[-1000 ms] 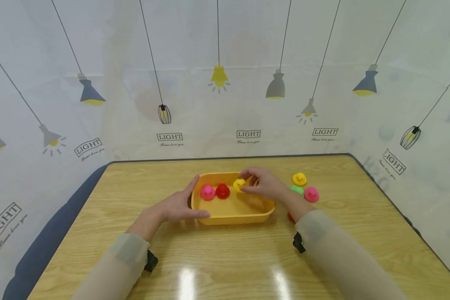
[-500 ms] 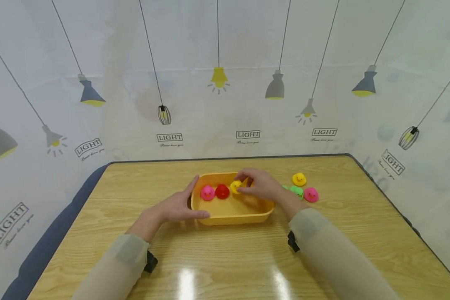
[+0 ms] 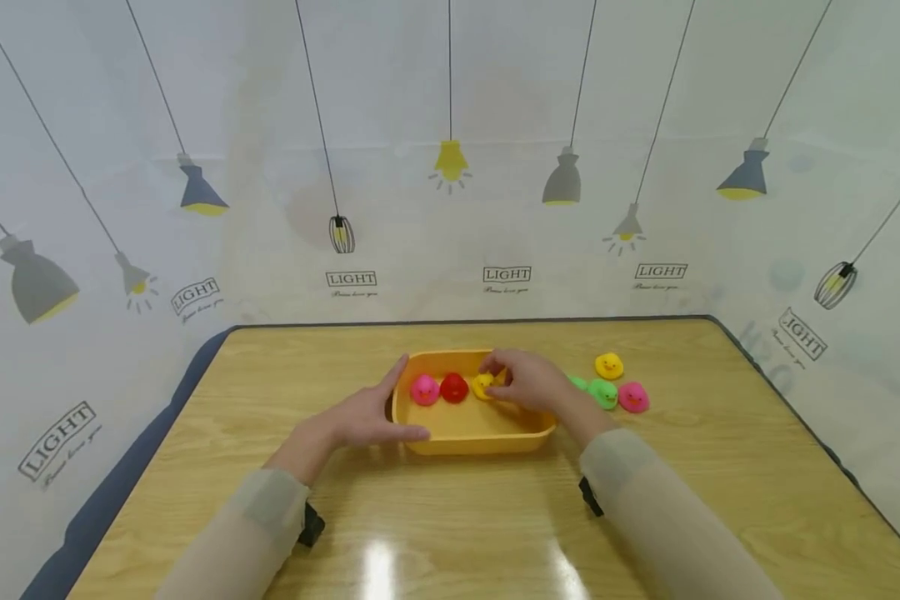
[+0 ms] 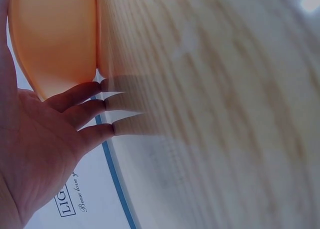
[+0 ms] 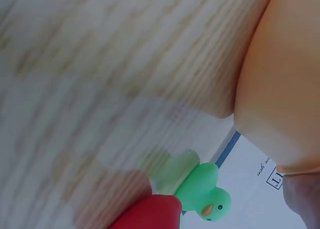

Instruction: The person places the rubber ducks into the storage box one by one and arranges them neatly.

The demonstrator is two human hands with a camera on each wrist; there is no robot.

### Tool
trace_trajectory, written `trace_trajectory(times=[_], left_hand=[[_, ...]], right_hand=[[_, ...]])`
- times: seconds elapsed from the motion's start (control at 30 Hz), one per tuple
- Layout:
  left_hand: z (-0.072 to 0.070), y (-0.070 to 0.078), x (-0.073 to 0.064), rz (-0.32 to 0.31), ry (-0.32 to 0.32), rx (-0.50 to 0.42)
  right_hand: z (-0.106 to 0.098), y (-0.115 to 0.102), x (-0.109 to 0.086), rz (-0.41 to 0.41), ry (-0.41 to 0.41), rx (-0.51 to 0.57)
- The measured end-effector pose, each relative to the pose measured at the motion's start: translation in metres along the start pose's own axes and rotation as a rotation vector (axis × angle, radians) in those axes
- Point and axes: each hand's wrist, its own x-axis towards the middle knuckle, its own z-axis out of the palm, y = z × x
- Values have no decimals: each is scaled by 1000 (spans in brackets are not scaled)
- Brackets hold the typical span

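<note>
Near frame centre, your spread left hand (image 3: 363, 417) touches the orange tray (image 3: 461, 427); your right hand (image 3: 528, 382) pinches a yellow duck (image 3: 481, 387) inside.

In the head view, the basin (image 3: 465, 423) stands on the surface (image 3: 435, 525), at the middle of the frame. Three ducks (image 3: 453, 388) are inside it, in a row. Other ducks (image 3: 603, 394) lie to its right.

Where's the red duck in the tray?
In the head view, the red duck sits between the pink duck at left and the yellow duck the right hand pinches.
</note>
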Motion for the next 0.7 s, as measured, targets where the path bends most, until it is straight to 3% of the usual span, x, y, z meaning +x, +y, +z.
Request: trace_trajectory(times=[0.7], left_hand=[[0,-1,2,-6,-4,-17]], right_hand=[[3,-3,1,62,-7,-49]])
